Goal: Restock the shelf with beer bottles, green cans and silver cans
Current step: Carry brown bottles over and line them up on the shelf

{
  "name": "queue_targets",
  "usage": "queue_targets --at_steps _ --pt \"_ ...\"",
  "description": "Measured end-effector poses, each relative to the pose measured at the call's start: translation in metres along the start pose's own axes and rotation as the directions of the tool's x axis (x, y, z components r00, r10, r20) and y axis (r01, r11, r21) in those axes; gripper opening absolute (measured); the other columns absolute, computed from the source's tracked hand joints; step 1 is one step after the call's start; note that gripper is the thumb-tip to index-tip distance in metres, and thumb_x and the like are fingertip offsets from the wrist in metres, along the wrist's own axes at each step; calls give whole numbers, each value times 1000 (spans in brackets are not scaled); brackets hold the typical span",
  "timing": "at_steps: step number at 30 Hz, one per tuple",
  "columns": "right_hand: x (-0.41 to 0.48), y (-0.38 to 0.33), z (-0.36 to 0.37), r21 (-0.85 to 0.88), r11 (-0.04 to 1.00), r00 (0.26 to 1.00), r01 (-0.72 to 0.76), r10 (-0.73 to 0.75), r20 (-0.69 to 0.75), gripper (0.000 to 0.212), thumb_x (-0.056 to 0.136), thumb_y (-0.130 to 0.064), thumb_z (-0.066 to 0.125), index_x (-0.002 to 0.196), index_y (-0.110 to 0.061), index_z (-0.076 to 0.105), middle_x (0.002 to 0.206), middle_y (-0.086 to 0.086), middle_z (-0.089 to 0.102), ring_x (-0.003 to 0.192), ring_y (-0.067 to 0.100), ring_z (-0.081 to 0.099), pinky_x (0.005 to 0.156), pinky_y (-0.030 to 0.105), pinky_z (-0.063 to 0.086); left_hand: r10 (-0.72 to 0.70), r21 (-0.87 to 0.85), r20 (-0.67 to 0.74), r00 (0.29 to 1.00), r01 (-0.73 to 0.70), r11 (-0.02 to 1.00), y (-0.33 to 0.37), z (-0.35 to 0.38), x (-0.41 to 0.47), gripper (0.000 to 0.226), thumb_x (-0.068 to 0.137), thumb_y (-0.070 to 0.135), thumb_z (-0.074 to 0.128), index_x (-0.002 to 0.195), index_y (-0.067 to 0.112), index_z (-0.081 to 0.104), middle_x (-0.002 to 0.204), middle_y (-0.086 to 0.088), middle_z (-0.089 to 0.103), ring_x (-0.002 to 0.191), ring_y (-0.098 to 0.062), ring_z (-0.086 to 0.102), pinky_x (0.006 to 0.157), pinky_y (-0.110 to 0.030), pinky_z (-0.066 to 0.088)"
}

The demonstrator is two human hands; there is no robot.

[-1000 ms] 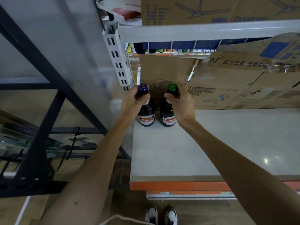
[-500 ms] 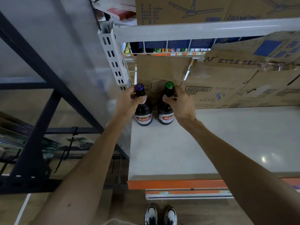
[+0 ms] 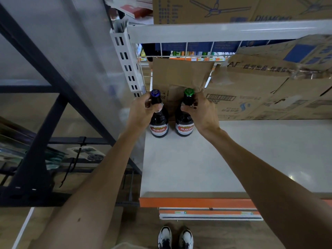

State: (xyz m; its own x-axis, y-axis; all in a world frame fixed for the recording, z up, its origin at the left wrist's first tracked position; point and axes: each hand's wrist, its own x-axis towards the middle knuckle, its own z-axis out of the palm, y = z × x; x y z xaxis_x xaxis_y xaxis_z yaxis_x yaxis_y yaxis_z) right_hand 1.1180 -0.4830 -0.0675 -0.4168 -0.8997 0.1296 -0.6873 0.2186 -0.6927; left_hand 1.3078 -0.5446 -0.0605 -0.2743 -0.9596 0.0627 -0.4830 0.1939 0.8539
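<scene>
Two dark beer bottles with red and white labels stand upright side by side at the back left corner of the white shelf board [image 3: 206, 168]. The left bottle [image 3: 159, 125] has a blue cap; my left hand [image 3: 141, 112] grips its neck. The right bottle [image 3: 184, 125] has a green cap; my right hand [image 3: 202, 112] grips its neck. Both bottles rest on the shelf just in front of a cardboard box [image 3: 181, 76]. No cans are in view.
Torn cardboard boxes [image 3: 269, 90] line the back of the shelf to the right. A white slotted upright [image 3: 127, 63] stands left of the bottles, with a dark metal rack [image 3: 39, 141] beyond it. An upper shelf beam [image 3: 224, 30] carries more boxes. The shelf has an orange front edge [image 3: 194, 203].
Both bottles have been pushed slightly farther back toward the cardboard box and a little apart. My hands have stayed on the necks throughout.
</scene>
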Motion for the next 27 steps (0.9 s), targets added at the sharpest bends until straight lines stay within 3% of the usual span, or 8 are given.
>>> queue_targets --at_steps 7,12,22,27 --pt "0 1 6 -15 1000 1000 -12 12 -22 52 85 -36 72 126 -12 50 90 9 71 86 36 64 77 47 53 3 -28 0 1000 -3 1000 2 2 2 35 88 21 72 121 11 66 111 -6 71 105 -18 66 96 -38 53" --pt "0 2 8 7 1000 1000 -26 26 1 45 85 -35 71 121 -16 51 96 11 70 89 36 63 80 48 53 -5 -22 22 1000 5 1000 2 1 3 33 89 20 70 121 11 66 111 -5 71 105 -17 65 95 -33 52" --pt "1 2 7 39 998 998 -39 37 53 41 86 -36 69 119 -19 51 102 9 70 94 35 64 83 49 54 -4 -34 17 1000 4 999 0 1 4 36 89 22 71 123 10 65 117 -6 70 110 -20 63 99 -38 51" --pt "0 0 6 63 997 998 -46 43 53 44 84 -36 70 120 -22 50 104 7 70 96 34 64 83 50 54 -1 -31 11 1000 1 1000 0 1 4 33 88 23 72 119 11 67 111 -5 71 104 -18 65 95 -40 53"
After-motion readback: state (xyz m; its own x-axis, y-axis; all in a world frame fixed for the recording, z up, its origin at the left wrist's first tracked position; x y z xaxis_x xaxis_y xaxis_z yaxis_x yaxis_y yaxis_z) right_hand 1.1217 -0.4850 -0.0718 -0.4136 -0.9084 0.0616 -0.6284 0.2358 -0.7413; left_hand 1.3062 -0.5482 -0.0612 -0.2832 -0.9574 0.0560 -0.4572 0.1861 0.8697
